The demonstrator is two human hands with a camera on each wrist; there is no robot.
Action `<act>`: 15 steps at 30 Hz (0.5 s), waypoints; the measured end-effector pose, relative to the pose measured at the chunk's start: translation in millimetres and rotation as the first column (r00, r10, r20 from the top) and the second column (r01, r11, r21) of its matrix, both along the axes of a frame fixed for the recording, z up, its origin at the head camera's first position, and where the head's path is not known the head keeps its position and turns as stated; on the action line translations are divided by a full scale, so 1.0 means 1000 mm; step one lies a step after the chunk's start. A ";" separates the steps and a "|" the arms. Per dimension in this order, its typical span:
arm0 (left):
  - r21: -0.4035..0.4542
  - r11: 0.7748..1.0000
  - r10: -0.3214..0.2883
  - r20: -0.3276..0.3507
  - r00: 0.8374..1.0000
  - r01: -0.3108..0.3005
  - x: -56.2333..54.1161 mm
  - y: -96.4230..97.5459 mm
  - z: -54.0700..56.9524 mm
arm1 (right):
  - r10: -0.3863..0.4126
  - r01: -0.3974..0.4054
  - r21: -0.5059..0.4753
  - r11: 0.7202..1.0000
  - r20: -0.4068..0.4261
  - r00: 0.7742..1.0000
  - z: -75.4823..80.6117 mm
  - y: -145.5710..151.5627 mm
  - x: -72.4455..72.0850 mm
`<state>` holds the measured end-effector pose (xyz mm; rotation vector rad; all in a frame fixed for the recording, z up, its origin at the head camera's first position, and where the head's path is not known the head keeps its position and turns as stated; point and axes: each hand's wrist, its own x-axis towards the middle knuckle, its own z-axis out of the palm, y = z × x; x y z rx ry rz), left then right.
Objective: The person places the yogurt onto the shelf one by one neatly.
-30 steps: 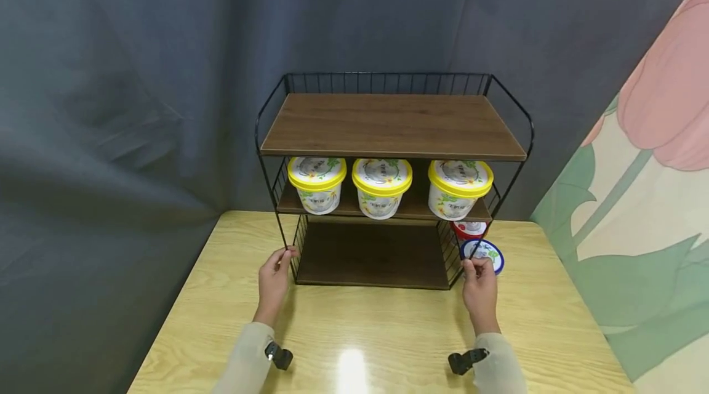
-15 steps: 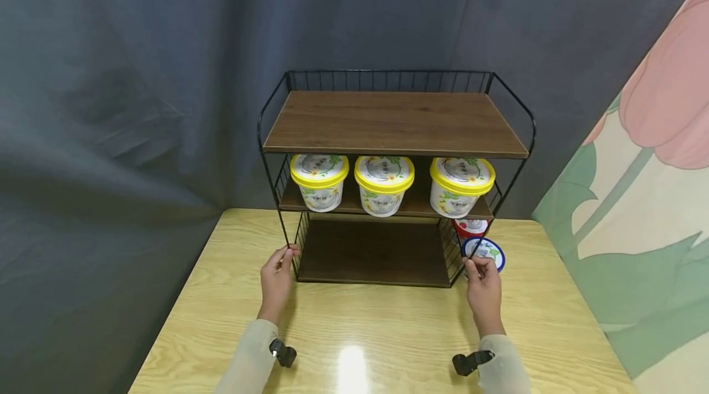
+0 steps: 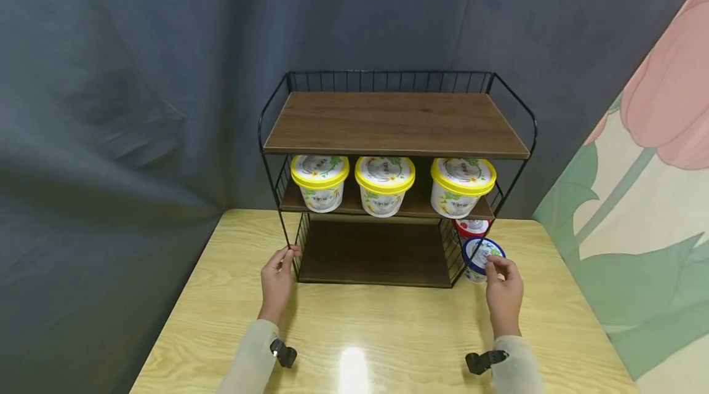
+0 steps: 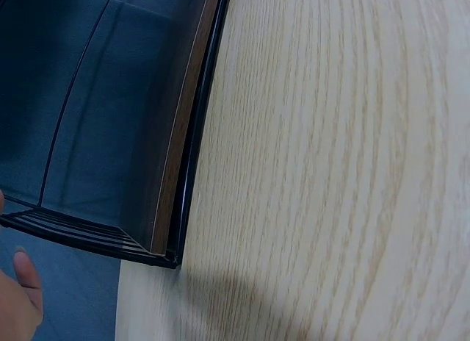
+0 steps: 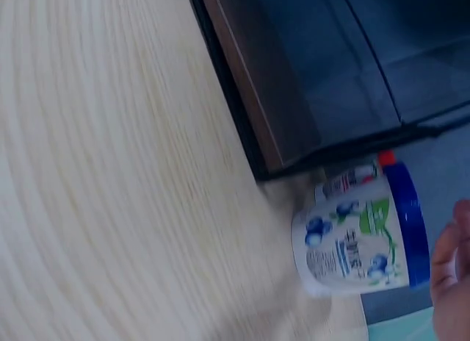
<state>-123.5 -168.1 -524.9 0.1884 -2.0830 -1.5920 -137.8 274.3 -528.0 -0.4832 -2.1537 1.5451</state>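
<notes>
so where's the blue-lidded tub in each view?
Head: right of centre, just right of the rack's bottom shelf; the right hand partly covers the blue-lidded tub.
Left wrist: not in it.
Right wrist: lower right, sideways in the picture, lid toward the right edge.
Shared landmark: rack's bottom shelf, central in head, upper left in left wrist, upper right in right wrist.

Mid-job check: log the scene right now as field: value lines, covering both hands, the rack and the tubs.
Left hand: holds the rack by its left side, near the front
Right hand: holds nothing, close to the blue-lidded tub
Rack position: standing on the table
Middle shelf: three yellow-lidded tubs, wider gap between centre and right
Right of rack: blue-lidded tub; red-lidded tub behind it, partly hidden
</notes>
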 end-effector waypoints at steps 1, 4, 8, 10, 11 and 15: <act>-0.004 1.000 0.000 0.006 1.000 0.000 0.000 0.001 0.002 | -0.014 0.014 0.017 1.000 0.013 1.000 0.000 0.002 -0.001; -0.022 1.000 0.004 0.007 1.000 -0.004 0.004 0.003 0.014 | -0.026 0.024 0.051 0.998 0.041 0.999 -0.001 0.008 -0.006; -0.026 1.000 0.003 -0.015 1.000 -0.004 0.011 0.005 0.030 | 0.032 -0.040 0.094 0.995 0.078 0.996 -0.005 0.015 -0.013; -0.023 1.000 0.002 -0.021 1.000 -0.003 0.012 0.006 0.031 | 0.060 -0.072 0.119 0.990 0.099 0.993 -0.008 0.019 -0.015; -0.020 1.000 0.000 -0.022 1.000 -0.001 0.013 0.007 0.031 | 0.070 -0.085 0.132 0.988 0.116 0.991 -0.009 0.021 -0.016; 0.003 1.000 -0.010 -0.020 1.000 0.010 0.015 0.011 0.031 | 0.113 -0.138 0.134 0.981 0.181 0.977 -0.014 0.028 -0.015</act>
